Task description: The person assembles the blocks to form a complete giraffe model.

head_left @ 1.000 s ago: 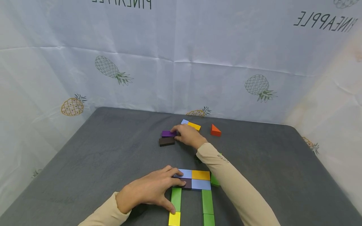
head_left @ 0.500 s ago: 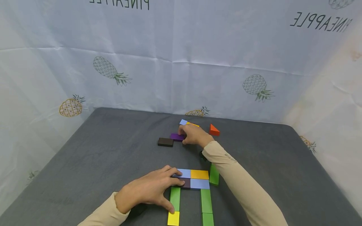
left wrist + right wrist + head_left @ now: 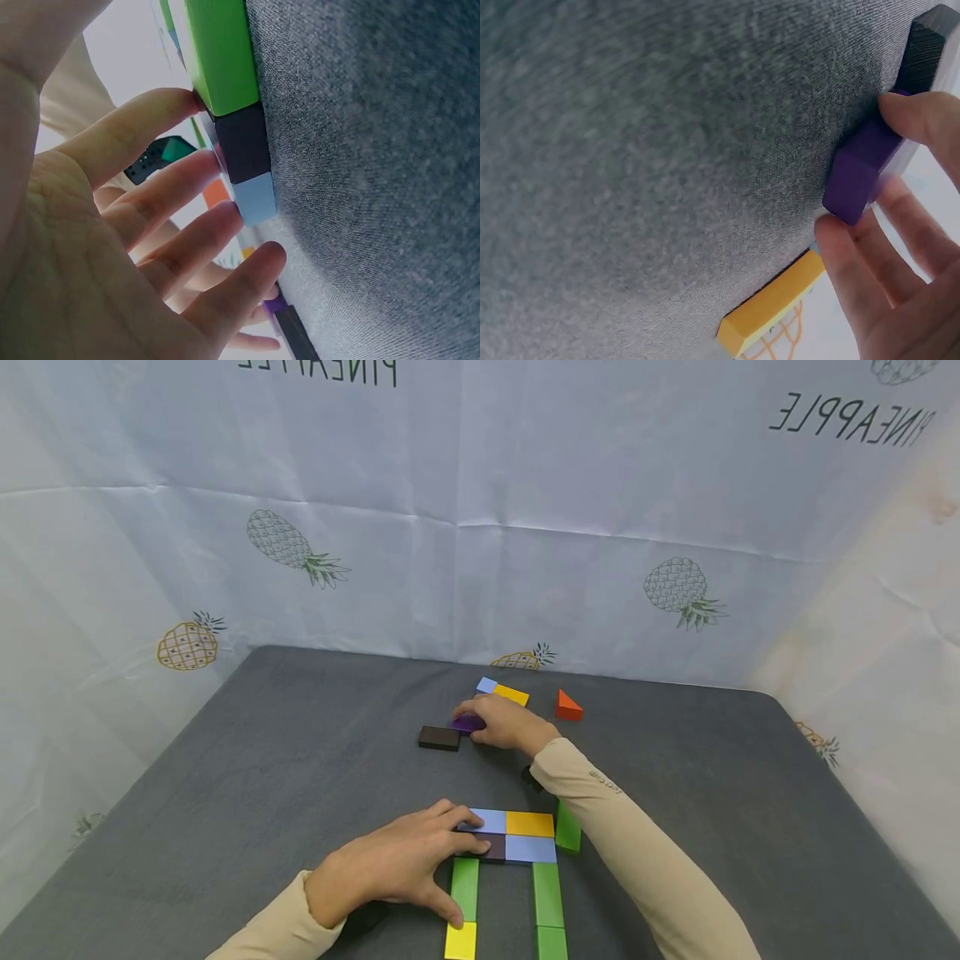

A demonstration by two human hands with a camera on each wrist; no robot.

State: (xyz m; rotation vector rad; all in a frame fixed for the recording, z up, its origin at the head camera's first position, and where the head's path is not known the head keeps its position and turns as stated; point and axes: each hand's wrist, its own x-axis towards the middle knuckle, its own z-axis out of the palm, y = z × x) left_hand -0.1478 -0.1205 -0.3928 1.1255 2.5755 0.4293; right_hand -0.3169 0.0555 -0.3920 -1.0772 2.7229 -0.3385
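The person's left hand (image 3: pixel 397 860) rests toward the near edge of the bench (image 3: pixel 247 793), left of its middle. Its fingers are spread and loosely extended, with tips on a dark plum block (image 3: pixel 493 848) and on the near blue-grey block (image 3: pixel 491 820) beyond it, while the thumb touches the spot where a long green block (image 3: pixel 464 889) meets a yellow block (image 3: pixel 461 941). Those two form a column running toward the near edge.

Farther out, nearer the far edge, a black block (image 3: pixel 438 737) lies flat. Just beside its right end is the purple block (image 3: pixel 467 724), pinched between the thumb and fingers of the right hand (image 3: pixel 510 724), which reaches over from the right. Behind that hand, close to the far edge, a small blue piece (image 3: pixel 486 686) appears to touch an amber block (image 3: pixel 512 695).

Back near the left hand, an orange-yellow block (image 3: pixel 530 823) and a second blue block (image 3: pixel 530 849) complete the two short rows. From their right end, two green blocks (image 3: pixel 548 895) run toward the near edge, and a separate green piece (image 3: pixel 567 827) sits just beside the rows. Near the far edge, well in from the far right corner, lies a red-orange triangle (image 3: pixel 569 706).
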